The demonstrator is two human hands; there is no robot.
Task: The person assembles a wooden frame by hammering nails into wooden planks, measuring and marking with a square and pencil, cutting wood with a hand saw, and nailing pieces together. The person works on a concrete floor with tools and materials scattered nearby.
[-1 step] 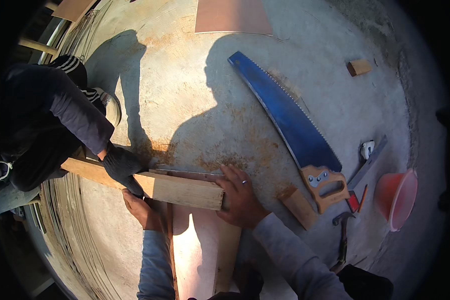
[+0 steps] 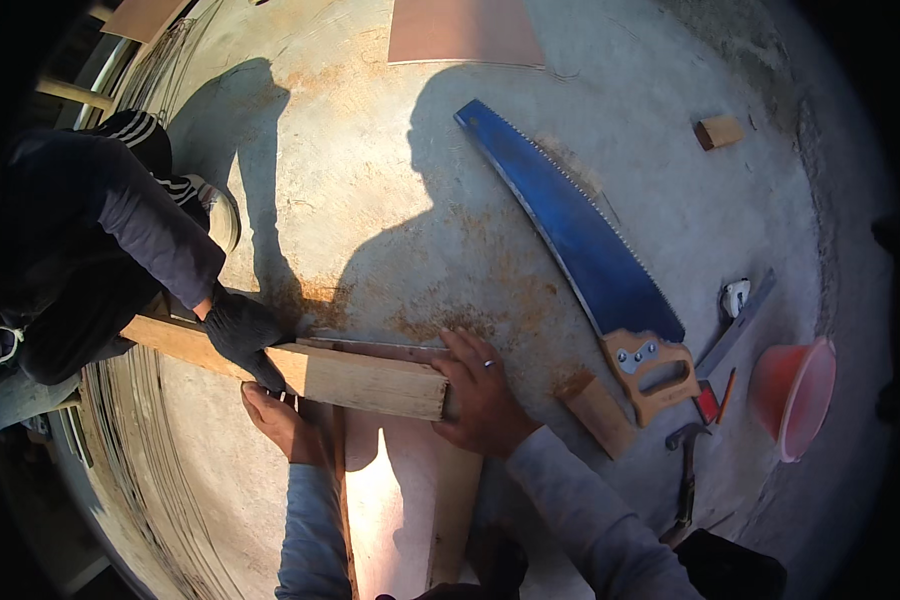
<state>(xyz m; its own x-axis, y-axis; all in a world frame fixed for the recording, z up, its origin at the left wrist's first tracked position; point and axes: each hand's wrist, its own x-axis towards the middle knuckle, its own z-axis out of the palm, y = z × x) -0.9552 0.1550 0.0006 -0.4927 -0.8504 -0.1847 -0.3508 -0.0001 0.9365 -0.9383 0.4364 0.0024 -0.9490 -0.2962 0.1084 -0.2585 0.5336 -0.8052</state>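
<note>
A pale wooden beam (image 2: 370, 382) lies crosswise over a wooden frame with a light panel (image 2: 385, 540) in front of me. My right hand (image 2: 478, 398) closes around the beam's right end, fingers over the far side and thumb on the near side. Lower on the left, my left hand (image 2: 285, 425) grips the beam's near edge; some of its fingers are hidden beneath the wood. Just beyond it, a co-worker's dark-gloved hand (image 2: 242, 335) presses on the same beam, which runs on to the left under that person's arm.
Right of the frame lie a blue-bladed handsaw (image 2: 580, 230), a wood offcut (image 2: 598, 415), a claw hammer (image 2: 686, 475), a tape measure (image 2: 735, 297), a metal square (image 2: 745, 320) and a red pencil (image 2: 727, 398). A pink bucket (image 2: 795, 400) lies tipped beside them. A brown board (image 2: 465, 35) is at the far side.
</note>
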